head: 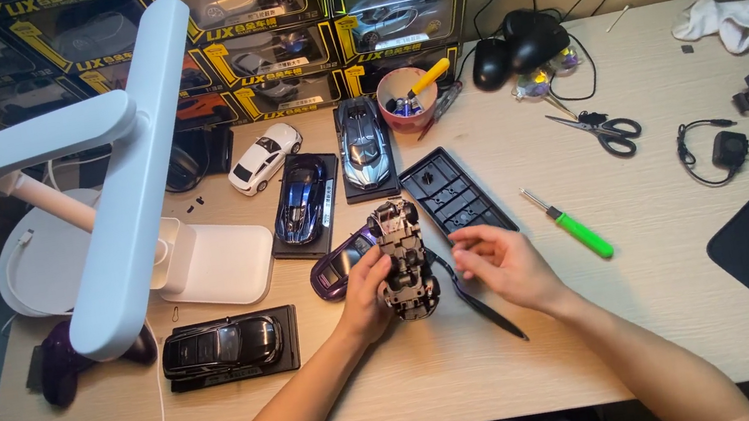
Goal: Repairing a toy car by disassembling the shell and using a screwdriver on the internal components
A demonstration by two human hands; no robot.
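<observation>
The left hand (366, 295) gripped an upturned toy car (405, 261), the right hand (501, 263) pinched nothing (fingers loosely curled), near a tool-filled cup (406, 100) and yellow-edged boxes (268, 25).

Cluttered desk (482, 365): model cars (225, 345), scissors (607, 131)

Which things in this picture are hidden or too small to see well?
Head view only:
- Toy car chassis: its left side is covered by the left hand.
- Right hand: what its fingertips pinch is too small.
- Purple car body: partly behind the chassis.
- Dark object: under the white lamp.
</observation>
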